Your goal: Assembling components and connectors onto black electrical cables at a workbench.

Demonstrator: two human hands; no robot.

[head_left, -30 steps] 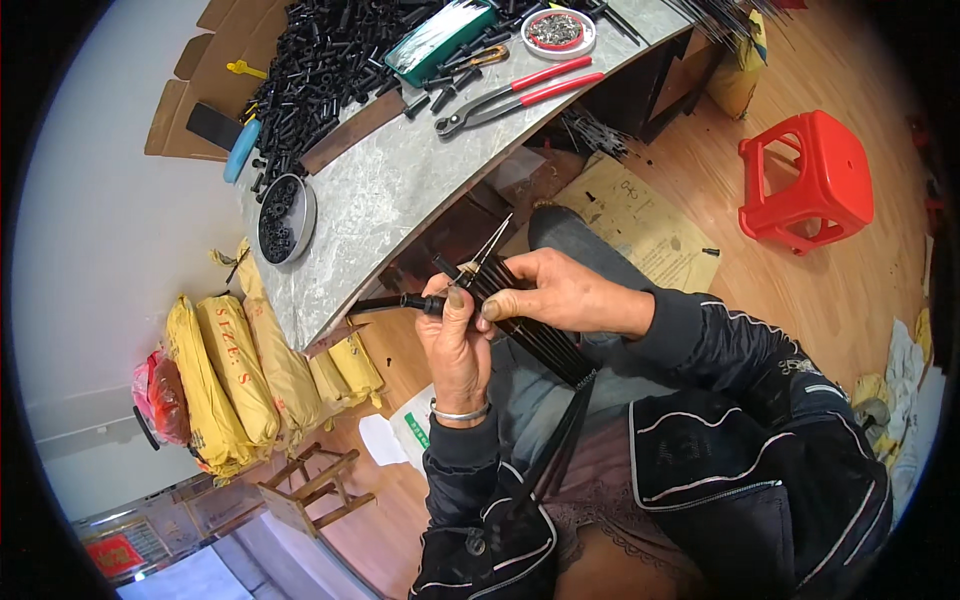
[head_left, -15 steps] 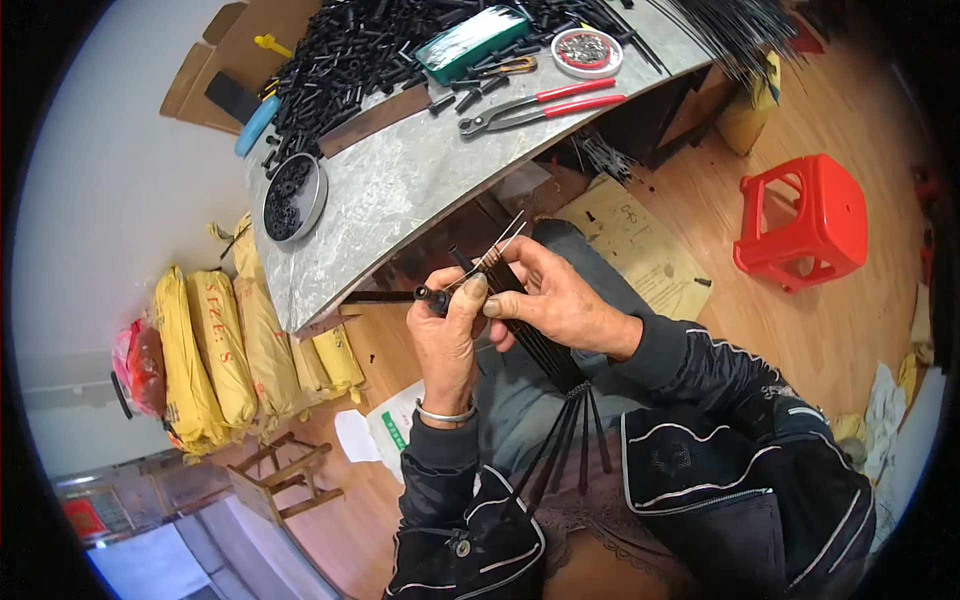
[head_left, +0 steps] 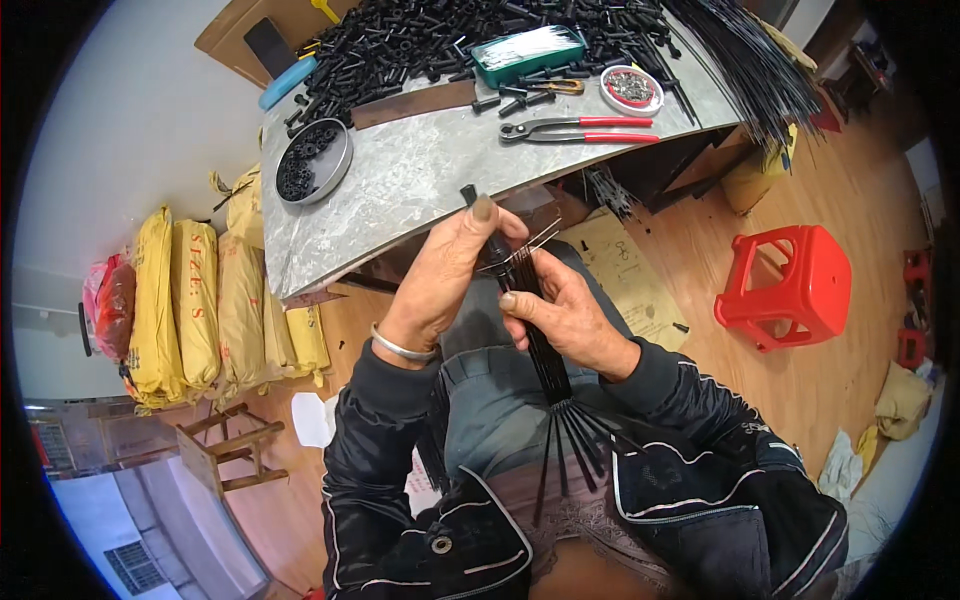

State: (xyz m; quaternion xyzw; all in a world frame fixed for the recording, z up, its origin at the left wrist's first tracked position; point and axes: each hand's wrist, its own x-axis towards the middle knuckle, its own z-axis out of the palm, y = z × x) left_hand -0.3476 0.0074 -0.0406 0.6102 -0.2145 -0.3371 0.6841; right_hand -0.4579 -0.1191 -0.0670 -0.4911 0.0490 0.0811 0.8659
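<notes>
My left hand [head_left: 440, 275] is closed around a black tubular plastic fitting [head_left: 469, 193], its thumb high on the side and the tube's end poking out above. My right hand [head_left: 575, 322] pinches the upper end of a bundle of thin black ribs [head_left: 547, 372], like umbrella ribs. Below that hand the bundle runs down over my lap and fans out into several loose dark tips. Thin shiny wire ends [head_left: 546, 236] stick out by the right fingers. Where the ribs meet the fitting, my fingers partly hide the joint.
On the grey table [head_left: 420, 160] ahead lie red-handled pincers [head_left: 580, 130], a round pan [head_left: 340, 170] of black rings, a green box [head_left: 530, 55], a white dish [head_left: 632, 90] and heaped black tubes [head_left: 410, 50]. A red stool [head_left: 790, 285] stands right, yellow sacks [head_left: 197, 305] left.
The left hand has shifted up along the fitting, which now stands more upright against the ribs. The right hand still grips the bundle, slightly lower. The view has turned a little.
</notes>
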